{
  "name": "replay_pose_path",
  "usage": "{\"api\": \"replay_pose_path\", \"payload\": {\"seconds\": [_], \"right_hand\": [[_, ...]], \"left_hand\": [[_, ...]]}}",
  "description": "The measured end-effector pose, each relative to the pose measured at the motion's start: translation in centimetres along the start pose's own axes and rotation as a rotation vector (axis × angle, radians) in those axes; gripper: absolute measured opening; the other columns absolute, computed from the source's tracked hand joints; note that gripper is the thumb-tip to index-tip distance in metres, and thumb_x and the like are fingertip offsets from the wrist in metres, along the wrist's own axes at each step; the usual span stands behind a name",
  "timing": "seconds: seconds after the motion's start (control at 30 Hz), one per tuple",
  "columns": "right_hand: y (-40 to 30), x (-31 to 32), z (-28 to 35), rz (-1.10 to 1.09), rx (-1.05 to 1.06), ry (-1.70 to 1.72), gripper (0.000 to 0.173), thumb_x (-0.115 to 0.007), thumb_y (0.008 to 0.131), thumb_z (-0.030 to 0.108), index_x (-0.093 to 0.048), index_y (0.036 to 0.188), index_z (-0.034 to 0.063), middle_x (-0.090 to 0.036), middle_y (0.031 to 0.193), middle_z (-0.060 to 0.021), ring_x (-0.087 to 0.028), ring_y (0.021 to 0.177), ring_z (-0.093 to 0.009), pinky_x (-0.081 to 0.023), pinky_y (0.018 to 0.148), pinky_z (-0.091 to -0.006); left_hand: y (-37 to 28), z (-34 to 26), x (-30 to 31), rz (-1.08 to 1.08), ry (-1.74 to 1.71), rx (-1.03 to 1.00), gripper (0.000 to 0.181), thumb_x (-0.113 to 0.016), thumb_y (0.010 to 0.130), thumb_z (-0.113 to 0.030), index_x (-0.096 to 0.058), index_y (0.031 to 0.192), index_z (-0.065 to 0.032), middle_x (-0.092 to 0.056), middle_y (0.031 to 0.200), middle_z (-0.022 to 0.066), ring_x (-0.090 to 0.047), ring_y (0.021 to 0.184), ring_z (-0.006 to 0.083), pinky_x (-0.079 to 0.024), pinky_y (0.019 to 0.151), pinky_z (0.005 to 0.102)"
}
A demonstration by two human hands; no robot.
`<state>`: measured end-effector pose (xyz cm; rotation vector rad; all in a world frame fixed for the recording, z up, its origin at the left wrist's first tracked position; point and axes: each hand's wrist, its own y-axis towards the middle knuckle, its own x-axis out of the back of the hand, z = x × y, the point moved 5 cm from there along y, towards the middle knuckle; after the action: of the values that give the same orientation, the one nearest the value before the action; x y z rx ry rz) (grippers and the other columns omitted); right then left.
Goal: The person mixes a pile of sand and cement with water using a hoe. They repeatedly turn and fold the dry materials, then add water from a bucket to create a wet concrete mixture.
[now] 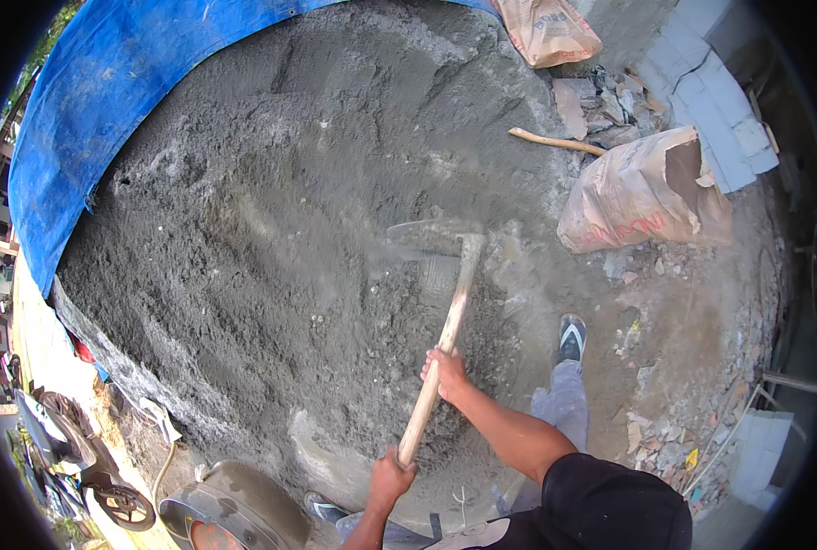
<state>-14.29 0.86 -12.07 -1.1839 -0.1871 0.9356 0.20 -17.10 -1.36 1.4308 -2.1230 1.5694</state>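
Observation:
A hoe with a pale wooden handle (452, 322) slants up over a large heap of grey sand or mortar mix (257, 275). Around the lower end of that handle my left hand (390, 474) is closed. Farther up, near the middle of the shaft, my right hand (444, 373) grips it too. The broad metal blade (436, 232) points left, just above or against the grey material; whether it touches is blurred.
Blue tarpaulin (116, 75) borders the heap. An open paper cement sack (635, 196), another sack (549, 31), a wooden stick (556, 141) and rubble (611, 103) lie right. A wet drum-like container (243, 505) stands lower left, near parked motorcycles (58, 447).

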Motion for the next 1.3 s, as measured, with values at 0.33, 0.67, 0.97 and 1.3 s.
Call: {"api": "replay_pose_path", "payload": {"seconds": [0.33, 0.67, 0.97, 1.3], "right_hand": [[12.7, -1.2, 6.5, -0.184, 0.085, -0.545, 0.062, -0.062, 0.083, 0.012, -0.026, 0.132, -0.0006, -0.056, 0.083, -0.0150, -0.057, 0.054, -0.021, -0.051, 0.043, -0.0362], [-9.2, 6.4, -12.9, -0.195, -0.231, -0.368, 0.032, -0.061, 0.083, 0.007, -0.035, 0.102, 0.0080, -0.048, 0.069, -0.0090, -0.052, 0.049, -0.020, -0.047, 0.040, -0.0379], [-23.5, 4.9, -18.8, -0.019, -0.478, -0.086, 0.006, -0.056, 0.077, -0.001, -0.051, 0.075, -0.0017, -0.052, 0.067, -0.0121, -0.058, 0.057, -0.029, -0.053, 0.056, -0.0456], [10.5, -14.1, 1.3, 0.177, 0.127, -0.448, 0.015, -0.059, 0.085, 0.011, -0.048, 0.091, 0.0028, -0.051, 0.068, -0.0058, -0.054, 0.054, -0.017, -0.049, 0.045, -0.0333]], "left_hand": [[17.0, -10.3, -3.0, 0.064, -0.185, 0.036, 0.048, -0.069, 0.069, -0.024, -0.056, 0.105, 0.0052, -0.065, 0.085, 0.0232, -0.066, 0.082, 0.0349, -0.050, 0.073, 0.0409], [-8.5, 3.6, -5.0, 0.284, -0.035, 0.265, 0.058, -0.072, 0.067, -0.036, -0.052, 0.105, 0.0037, -0.063, 0.093, 0.0311, -0.061, 0.092, 0.0451, -0.049, 0.082, 0.0483], [-24.2, 14.7, -4.1, 0.075, -0.015, 0.130, 0.061, -0.068, 0.078, -0.033, -0.046, 0.129, -0.0103, -0.064, 0.073, 0.0224, -0.062, 0.066, 0.0431, -0.048, 0.059, 0.0511], [15.7, -4.3, 5.5, -0.280, -0.231, 0.105, 0.048, -0.069, 0.069, -0.025, -0.056, 0.102, 0.0063, -0.065, 0.086, 0.0289, -0.064, 0.084, 0.0440, -0.051, 0.076, 0.0468]]}}
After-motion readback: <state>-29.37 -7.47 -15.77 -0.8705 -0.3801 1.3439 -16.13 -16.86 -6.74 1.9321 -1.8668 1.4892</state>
